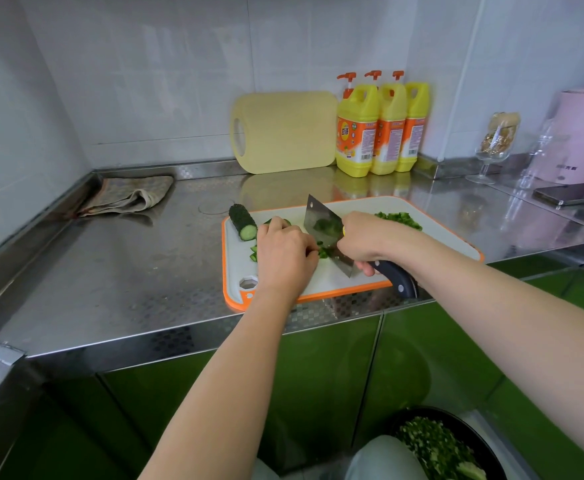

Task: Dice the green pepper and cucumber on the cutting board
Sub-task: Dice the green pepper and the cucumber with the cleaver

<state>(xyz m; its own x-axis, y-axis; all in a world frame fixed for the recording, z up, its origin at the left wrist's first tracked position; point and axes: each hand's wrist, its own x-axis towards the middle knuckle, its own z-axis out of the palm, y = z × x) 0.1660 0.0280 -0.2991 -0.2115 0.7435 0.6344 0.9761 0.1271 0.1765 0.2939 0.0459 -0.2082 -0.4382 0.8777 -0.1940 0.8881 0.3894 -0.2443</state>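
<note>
A white cutting board [432,220] with an orange rim lies on the steel counter. My right hand [366,240] grips the black handle of a cleaver [321,226], its blade down on the board. My left hand [283,254], fingers curled, holds green pieces [323,252] against the blade. A cucumber chunk [242,222] with a cut end lies at the board's far left corner. Small cut bits [253,253] sit left of my left hand. A pile of diced green pepper [401,219] lies at the board's far right.
A yellow cutting board [283,131] leans on the back wall beside three yellow detergent bottles [380,129]. A folded cloth [127,197] lies at the left. A glass [494,147], a pink appliance [581,133] and a phone [574,195] stand right. A black bowl of chopped greens [439,448] sits below.
</note>
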